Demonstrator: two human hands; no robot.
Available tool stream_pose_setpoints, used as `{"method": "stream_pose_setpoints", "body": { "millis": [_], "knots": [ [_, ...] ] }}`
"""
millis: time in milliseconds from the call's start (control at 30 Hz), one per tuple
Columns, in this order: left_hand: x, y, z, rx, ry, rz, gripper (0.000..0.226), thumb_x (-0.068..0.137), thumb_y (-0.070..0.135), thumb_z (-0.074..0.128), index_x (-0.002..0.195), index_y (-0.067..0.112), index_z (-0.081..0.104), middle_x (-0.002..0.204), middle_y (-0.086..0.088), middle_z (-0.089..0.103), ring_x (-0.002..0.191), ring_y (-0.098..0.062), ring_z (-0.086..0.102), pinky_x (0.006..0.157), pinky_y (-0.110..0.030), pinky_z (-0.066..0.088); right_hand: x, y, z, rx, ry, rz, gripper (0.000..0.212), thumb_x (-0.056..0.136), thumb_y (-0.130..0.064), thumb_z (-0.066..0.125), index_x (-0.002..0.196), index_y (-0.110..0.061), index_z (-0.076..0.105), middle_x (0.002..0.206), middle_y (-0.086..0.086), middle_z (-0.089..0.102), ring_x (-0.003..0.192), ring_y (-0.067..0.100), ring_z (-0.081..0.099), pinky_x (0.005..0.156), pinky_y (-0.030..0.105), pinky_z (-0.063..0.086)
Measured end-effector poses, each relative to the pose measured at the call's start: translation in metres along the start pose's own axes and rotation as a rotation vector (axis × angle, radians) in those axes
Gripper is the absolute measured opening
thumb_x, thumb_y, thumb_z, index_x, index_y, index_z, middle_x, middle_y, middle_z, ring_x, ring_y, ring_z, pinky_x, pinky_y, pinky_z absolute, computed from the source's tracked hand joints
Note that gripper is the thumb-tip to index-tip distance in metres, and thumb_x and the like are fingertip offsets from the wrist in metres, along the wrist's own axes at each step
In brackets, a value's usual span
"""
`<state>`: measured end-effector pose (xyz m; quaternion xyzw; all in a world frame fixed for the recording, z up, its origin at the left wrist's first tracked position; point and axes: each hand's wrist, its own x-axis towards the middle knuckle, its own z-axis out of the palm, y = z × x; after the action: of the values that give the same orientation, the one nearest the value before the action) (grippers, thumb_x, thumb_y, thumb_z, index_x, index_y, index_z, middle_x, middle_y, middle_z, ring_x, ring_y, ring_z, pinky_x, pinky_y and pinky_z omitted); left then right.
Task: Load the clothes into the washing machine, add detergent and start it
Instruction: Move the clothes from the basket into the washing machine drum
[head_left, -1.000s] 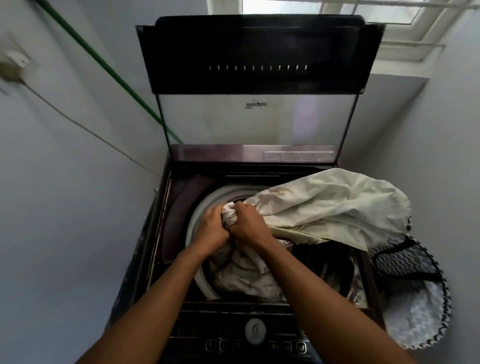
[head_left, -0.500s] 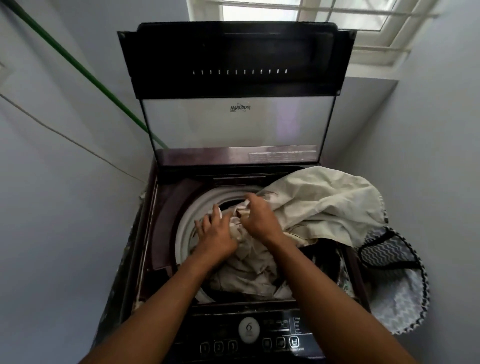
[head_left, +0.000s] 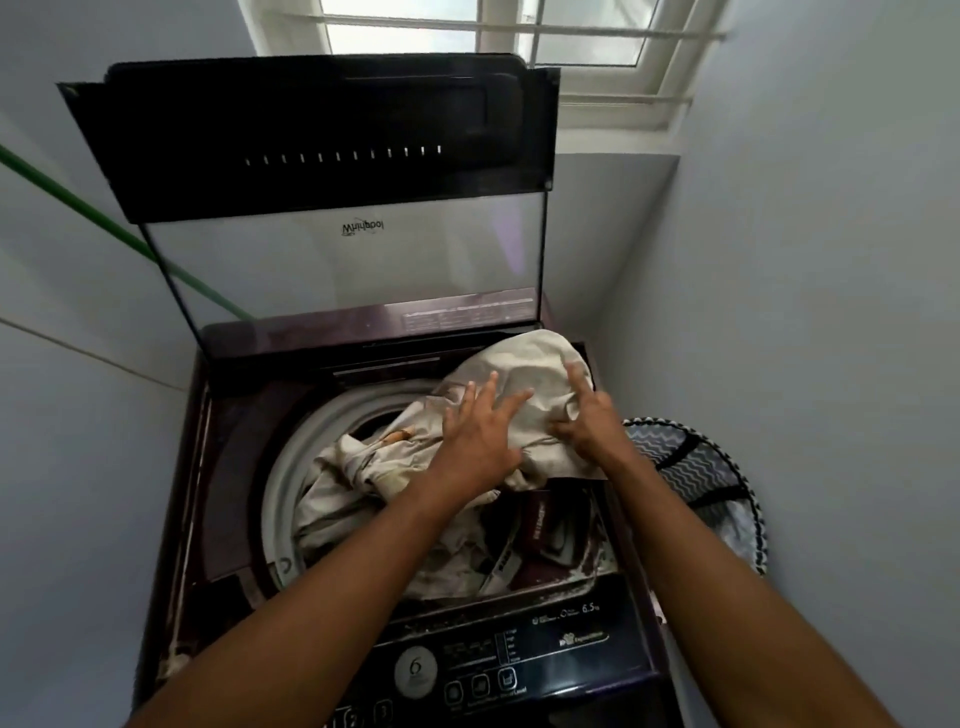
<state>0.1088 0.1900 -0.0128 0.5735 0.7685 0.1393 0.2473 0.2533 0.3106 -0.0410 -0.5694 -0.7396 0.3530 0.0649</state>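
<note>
Loading was only half done.
Cloth (head_left: 524, 374) bulged over the washing machine (head_left: 291, 499) drum, right of middle; left hand (head_left: 480, 434) and right hand (head_left: 592, 415) pressed it with fingers spread. Soap and start seemed left.

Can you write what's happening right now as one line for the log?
step: loading | left hand: flat on beige cloth | right hand: pressing cloth | cloth: partly over washer rim | lid: open

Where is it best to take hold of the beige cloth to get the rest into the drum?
Probably the bunched hump of the beige cloth at the machine's right rear corner, taken from above; it lies outside the drum.
</note>
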Motion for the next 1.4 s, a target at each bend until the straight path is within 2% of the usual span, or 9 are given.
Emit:
{"method": "stream_pose_setpoints", "body": {
  "millis": [133, 233, 500, 667, 767, 833, 1067, 1200, 1400],
  "knots": [
    [0.001, 0.006, 0.007, -0.007, 0.040, 0.019, 0.096, 0.083, 0.026, 0.070, 0.151, 0.050, 0.007, 0.165, -0.004, 0.006, 0.152, -0.033, 0.005, 0.119, -0.058, 0.018, -0.012, -0.014, 0.006, -0.230, 0.234, -0.173, 0.045, 0.087, -0.015, 0.061, 0.129, -0.030, 0.056, 0.115, 0.011, 0.048, 0.102, 0.033, 0.053, 0.086, 0.042, 0.052],
    [-0.001, 0.002, 0.003, -0.011, 0.068, 0.002, 0.097, 0.084, 0.025, 0.070, 0.150, 0.053, 0.004, 0.165, -0.006, 0.008, 0.151, -0.033, 0.008, 0.117, -0.058, 0.022, -0.019, -0.025, 0.016, -0.233, 0.291, -0.381, 0.030, 0.087, -0.010, 0.061, 0.116, -0.012, 0.064, 0.111, 0.011, 0.054, 0.098, 0.031, 0.055, 0.079, 0.040, 0.053],
    [-0.017, -0.048, -0.008, -0.015, 0.125, -0.101, 0.096, 0.081, 0.026, 0.067, 0.150, 0.055, 0.008, 0.164, -0.006, 0.014, 0.149, -0.033, 0.019, 0.116, -0.056, 0.026, -0.036, -0.076, 0.052, 0.015, 0.097, -0.502, 0.037, 0.085, -0.010, 0.059, 0.122, -0.005, 0.060, 0.114, 0.016, 0.058, 0.103, 0.036, 0.059, 0.087, 0.039, 0.049],
    [-0.056, -0.091, -0.006, 0.107, 0.135, -0.398, 0.088, 0.083, 0.039, 0.066, 0.154, 0.043, 0.013, 0.165, -0.007, 0.003, 0.149, -0.041, 0.007, 0.114, -0.063, 0.016, -0.060, -0.096, 0.094, 0.045, -0.229, -0.509, 0.084, 0.080, -0.020, 0.073, 0.151, -0.014, 0.028, 0.142, 0.017, 0.049, 0.124, 0.031, 0.052, 0.096, 0.026, 0.040],
    [-0.084, -0.123, 0.015, 0.045, 0.074, -0.509, 0.089, 0.084, 0.053, 0.067, 0.154, 0.044, 0.013, 0.164, -0.013, 0.000, 0.148, -0.045, 0.005, 0.116, -0.062, 0.017, -0.071, -0.095, 0.133, -0.349, -0.449, -0.453, 0.083, 0.085, -0.032, 0.066, 0.153, -0.032, 0.019, 0.154, 0.020, 0.023, 0.136, 0.048, 0.031, 0.106, 0.053, 0.039],
    [-0.091, -0.145, 0.031, 0.044, 0.003, -0.496, 0.093, 0.083, 0.059, 0.066, 0.154, 0.046, 0.008, 0.165, -0.012, -0.004, 0.149, -0.044, 0.002, 0.118, -0.059, 0.016, -0.072, -0.092, 0.159, -0.463, -0.550, -0.337, 0.084, 0.089, -0.033, 0.064, 0.154, -0.039, 0.011, 0.160, 0.016, 0.001, 0.144, 0.053, -0.001, 0.109, 0.071, 0.020],
    [-0.056, -0.196, 0.065, -0.057, -0.132, -0.479, 0.090, 0.082, 0.063, 0.064, 0.153, 0.048, 0.010, 0.165, -0.011, -0.009, 0.148, -0.044, 0.008, 0.118, -0.057, 0.019, -0.039, -0.072, 0.214, -0.484, -0.593, -0.199, 0.076, 0.096, -0.038, 0.053, 0.151, -0.050, 0.003, 0.163, 0.007, -0.015, 0.146, 0.046, -0.017, 0.107, 0.075, 0.005],
    [-0.034, -0.209, 0.086, -0.104, -0.174, -0.486, 0.091, 0.084, 0.064, 0.060, 0.153, 0.049, 0.002, 0.164, -0.011, -0.016, 0.150, -0.041, -0.002, 0.120, -0.057, 0.009, -0.007, -0.048, 0.234, -0.478, -0.620, -0.249, 0.088, 0.087, -0.058, 0.058, 0.151, -0.048, -0.001, 0.163, 0.014, -0.011, 0.147, 0.049, -0.006, 0.114, 0.067, 0.015],
    [-0.017, -0.225, 0.122, -0.109, -0.262, -0.597, 0.089, 0.091, 0.059, 0.055, 0.148, 0.054, -0.015, 0.157, 0.001, -0.037, 0.146, -0.040, -0.025, 0.117, -0.062, -0.008, 0.017, -0.038, 0.260, -0.482, -0.644, -0.191, 0.090, 0.089, -0.053, 0.061, 0.152, -0.048, -0.003, 0.163, 0.016, -0.012, 0.146, 0.051, -0.006, 0.114, 0.064, 0.021]
  ]
}}
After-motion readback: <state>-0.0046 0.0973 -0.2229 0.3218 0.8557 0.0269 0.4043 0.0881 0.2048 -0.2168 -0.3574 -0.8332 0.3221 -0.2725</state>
